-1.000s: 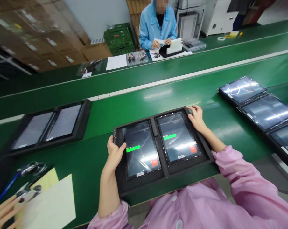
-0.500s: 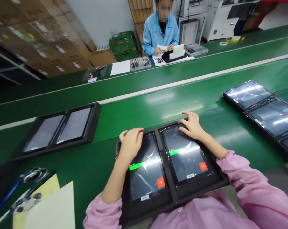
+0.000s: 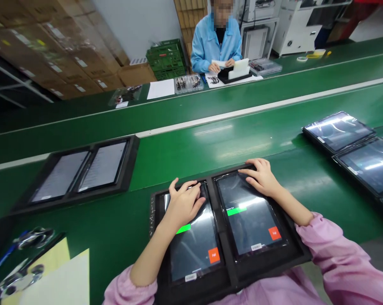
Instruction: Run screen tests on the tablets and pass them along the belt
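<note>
Two tablets lie side by side in a black foam tray (image 3: 231, 271) in front of me. The left tablet (image 3: 194, 250) and the right tablet (image 3: 251, 224) each show a dark screen with a green bar and a red square reading "Fail". My left hand (image 3: 183, 203) rests over the upper part of the left tablet, fingers spread toward its top edge. Over the top right corner of the right tablet lies my right hand (image 3: 261, 176), its fingers stretched across the tray's rim. Neither hand grips anything; both are open.
Another foam tray (image 3: 132, 163) with two lit tablets sits to the left. Several film-covered tablets (image 3: 340, 131) lie at the right. Papers (image 3: 58, 279) and a blue pen (image 3: 2, 260) are at lower left. Across the green bench, a person in a blue jacket (image 3: 200, 46) works.
My left hand has moved right from the left tablet's upper left edge onto its upper middle. My right hand stays near the right tablet's top corner. The view has shifted slightly.
</note>
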The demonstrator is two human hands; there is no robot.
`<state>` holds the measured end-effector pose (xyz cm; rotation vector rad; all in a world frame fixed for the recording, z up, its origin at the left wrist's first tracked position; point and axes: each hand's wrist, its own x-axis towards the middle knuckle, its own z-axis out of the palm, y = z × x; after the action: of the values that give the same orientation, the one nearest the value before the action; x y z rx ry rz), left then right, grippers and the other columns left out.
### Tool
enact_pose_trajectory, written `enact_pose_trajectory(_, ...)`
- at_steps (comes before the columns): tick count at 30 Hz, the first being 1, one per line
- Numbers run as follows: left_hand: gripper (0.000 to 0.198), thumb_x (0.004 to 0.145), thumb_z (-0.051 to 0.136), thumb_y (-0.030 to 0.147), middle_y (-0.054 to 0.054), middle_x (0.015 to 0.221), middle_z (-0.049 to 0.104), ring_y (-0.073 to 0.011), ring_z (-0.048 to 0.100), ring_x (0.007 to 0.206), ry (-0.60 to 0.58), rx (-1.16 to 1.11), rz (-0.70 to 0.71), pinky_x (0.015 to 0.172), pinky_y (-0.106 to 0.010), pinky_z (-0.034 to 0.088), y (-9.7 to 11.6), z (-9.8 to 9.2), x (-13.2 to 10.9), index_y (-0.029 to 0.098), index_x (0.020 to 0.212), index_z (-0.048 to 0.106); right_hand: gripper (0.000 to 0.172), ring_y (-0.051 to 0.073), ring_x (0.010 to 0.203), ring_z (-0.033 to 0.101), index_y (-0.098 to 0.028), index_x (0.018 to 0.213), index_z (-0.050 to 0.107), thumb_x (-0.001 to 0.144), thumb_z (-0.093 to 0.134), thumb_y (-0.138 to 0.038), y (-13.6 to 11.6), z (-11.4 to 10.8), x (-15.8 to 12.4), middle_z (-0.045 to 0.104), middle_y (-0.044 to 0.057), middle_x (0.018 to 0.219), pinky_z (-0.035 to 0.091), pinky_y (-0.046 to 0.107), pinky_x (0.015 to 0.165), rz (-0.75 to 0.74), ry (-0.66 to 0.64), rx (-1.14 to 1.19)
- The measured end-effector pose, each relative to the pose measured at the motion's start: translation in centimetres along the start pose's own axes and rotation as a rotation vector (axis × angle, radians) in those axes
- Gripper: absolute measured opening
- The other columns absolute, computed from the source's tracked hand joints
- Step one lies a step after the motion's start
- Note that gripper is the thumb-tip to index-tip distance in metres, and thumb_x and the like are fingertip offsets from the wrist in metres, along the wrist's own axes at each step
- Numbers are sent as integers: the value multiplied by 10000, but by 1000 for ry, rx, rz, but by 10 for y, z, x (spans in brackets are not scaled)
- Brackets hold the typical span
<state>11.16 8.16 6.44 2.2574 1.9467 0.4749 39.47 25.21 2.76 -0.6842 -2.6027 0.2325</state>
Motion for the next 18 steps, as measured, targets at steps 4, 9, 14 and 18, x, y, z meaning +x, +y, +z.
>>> enact_pose_trajectory(4, 349, 994, 352, 294, -53, 906, 743, -236, 668, 978, -76, -41, 58, 1161, -676, 167, -3, -2, 0, 201, 848, 655, 473, 342, 1185, 429, -238, 1095, 765, 1031, 380, -504, -3, 0, 0, 537, 157, 1299, 285, 547, 1009, -45, -29, -12)
enact_pose_trajectory(9, 446, 1008, 311, 321, -9, 706, 698, -191, 657, 757, 32, -20, 61, 1109, -568, 327, -10, -4, -2, 207, 749, 655, 578, 263, 1035, 550, -235, 733, 749, 1046, 296, -409, 3, -2, -1, 635, 88, 1091, 345, 472, 974, -33, 116, 233)
enact_pose_trajectory(14, 495, 1011, 295, 332, -32, 899, 740, -201, 677, 872, 201, -11, -47, 1089, -501, 356, -23, 0, -3, 230, 850, 752, 483, 263, 988, 563, -239, 679, 759, 989, 394, -306, 8, 2, -1, 643, 84, 1007, 384, 461, 912, 216, 229, 169)
enact_pose_trajectory(18, 550, 1011, 292, 403, -35, 937, 710, -204, 662, 894, 129, 11, -27, 1090, -517, 343, -28, 2, -1, 271, 808, 786, 423, 268, 1006, 562, -236, 687, 772, 950, 442, -264, 7, 4, -1, 645, 89, 1040, 386, 464, 914, 178, 174, 153)
